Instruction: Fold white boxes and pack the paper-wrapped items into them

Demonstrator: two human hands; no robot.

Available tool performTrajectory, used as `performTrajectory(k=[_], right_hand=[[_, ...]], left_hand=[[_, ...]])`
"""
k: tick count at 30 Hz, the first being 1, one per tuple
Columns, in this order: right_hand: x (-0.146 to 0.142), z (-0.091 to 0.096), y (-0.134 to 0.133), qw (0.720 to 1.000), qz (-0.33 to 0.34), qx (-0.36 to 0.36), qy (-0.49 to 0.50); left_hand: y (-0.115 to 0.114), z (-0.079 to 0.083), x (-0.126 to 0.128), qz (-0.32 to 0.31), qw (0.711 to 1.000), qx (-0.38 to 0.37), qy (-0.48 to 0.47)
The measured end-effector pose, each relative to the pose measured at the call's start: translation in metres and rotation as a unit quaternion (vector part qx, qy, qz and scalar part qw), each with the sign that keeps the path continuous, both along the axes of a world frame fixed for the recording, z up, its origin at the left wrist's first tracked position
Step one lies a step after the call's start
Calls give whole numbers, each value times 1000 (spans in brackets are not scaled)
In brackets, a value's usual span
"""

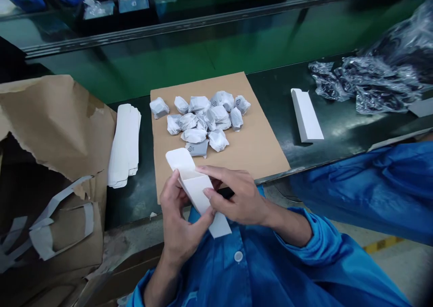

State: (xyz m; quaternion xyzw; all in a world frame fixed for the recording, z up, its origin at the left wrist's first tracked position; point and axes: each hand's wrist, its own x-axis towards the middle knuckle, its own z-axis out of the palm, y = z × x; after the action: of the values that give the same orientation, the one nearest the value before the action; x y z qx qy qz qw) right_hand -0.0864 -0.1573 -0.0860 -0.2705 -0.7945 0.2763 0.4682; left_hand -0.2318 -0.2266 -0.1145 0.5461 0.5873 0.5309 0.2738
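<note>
A small white carton (196, 187) with its top flap open is held slanting in front of my chest. My left hand (179, 225) grips it from below and behind, fingers curled round its lower half. My right hand (237, 198) rests over its right side, fingers laid across the box's open mouth; something dark shows under the palm, too hidden to name. Just beyond, several small plastic-wrapped white bundles (203, 119) lie heaped on a brown cardboard sheet (260, 149).
A stack of flat white carton blanks (125, 144) lies left of the sheet. An assembled white carton (306, 115) lies on the dark belt to the right, near a pile of dark plastic bags (375, 83). A torn cardboard box (50, 162) stands at left. A blue sleeve (372, 185) of another person is at right.
</note>
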Motion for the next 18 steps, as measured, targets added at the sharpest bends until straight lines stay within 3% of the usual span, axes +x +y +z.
performTrajectory(k=[4, 9, 12, 16, 18], right_hand=[[7, 1, 8, 997, 58, -20, -36], [13, -8, 8, 998, 51, -9, -37], [16, -12, 6, 998, 36, -30, -28], [19, -8, 5, 995, 72, -15, -66], [22, -3, 4, 995, 59, 6, -82]], left_hand=[[3, -3, 1, -24, 999, 23, 14], [3, -7, 12, 11, 999, 36, 39], [3, -13, 9, -11, 997, 41, 65], [9, -19, 3, -26, 994, 85, 66], [14, -18, 3, -18, 991, 99, 90]])
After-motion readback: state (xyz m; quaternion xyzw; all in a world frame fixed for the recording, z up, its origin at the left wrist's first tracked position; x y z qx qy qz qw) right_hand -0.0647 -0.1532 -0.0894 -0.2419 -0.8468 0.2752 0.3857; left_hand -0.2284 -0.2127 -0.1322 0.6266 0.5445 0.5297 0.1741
